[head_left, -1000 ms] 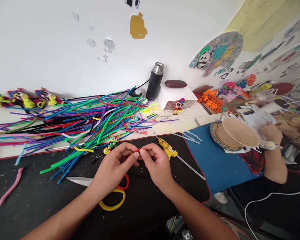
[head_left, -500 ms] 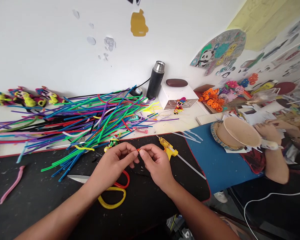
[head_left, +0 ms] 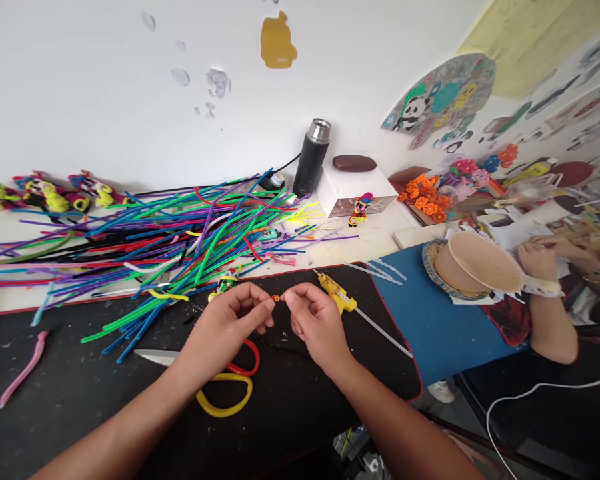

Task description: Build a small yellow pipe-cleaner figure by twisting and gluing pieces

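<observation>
Between my two hands, above the black mat, is a tiny red and yellow piece. My left hand pinches it from the left. The fingers of my right hand are pressed together at its right side, where a thin reddish end shows at the fingertips. Scissors with one red and one yellow handle lie partly under my left wrist. A small green and red figure is just behind my left hand. The yellow glue gun rests beyond my right hand.
Many coloured pipe cleaners are heaped at the back left. A black thermos stands by a white box, with a small figure in front. On the right, a co-worker's hands are beside a paper bowl.
My right fingertips have moved slightly right, away from my left ones, and more of the small red and yellow piece shows. The co-worker's hand has shifted a little.
</observation>
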The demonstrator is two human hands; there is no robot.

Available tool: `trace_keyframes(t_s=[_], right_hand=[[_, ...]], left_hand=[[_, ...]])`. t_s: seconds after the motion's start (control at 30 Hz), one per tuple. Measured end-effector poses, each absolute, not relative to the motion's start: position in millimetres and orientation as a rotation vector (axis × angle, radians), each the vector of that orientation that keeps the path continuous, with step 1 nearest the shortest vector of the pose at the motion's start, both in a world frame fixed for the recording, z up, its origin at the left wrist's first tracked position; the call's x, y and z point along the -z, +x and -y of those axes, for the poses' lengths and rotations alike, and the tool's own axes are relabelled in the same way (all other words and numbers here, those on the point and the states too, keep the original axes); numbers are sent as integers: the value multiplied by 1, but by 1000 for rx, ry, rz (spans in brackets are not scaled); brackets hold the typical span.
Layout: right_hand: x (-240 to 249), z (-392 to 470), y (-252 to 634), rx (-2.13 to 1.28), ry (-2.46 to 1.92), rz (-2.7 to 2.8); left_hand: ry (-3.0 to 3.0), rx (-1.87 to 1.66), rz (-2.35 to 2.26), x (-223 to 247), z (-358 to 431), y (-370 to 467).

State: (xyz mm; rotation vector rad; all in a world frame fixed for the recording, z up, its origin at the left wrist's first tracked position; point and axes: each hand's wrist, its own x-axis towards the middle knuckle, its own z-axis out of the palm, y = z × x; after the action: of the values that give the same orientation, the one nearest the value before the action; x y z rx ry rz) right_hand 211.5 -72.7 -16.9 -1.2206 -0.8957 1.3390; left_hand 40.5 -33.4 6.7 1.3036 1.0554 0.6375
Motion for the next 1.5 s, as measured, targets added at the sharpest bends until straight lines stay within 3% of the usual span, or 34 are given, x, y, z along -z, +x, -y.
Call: trace_keyframes(t_s=[1.5], right_hand=[[26, 77, 212, -1386, -1278, 954]], left_hand=[[1423, -601, -1079, -3, 37, 43]])
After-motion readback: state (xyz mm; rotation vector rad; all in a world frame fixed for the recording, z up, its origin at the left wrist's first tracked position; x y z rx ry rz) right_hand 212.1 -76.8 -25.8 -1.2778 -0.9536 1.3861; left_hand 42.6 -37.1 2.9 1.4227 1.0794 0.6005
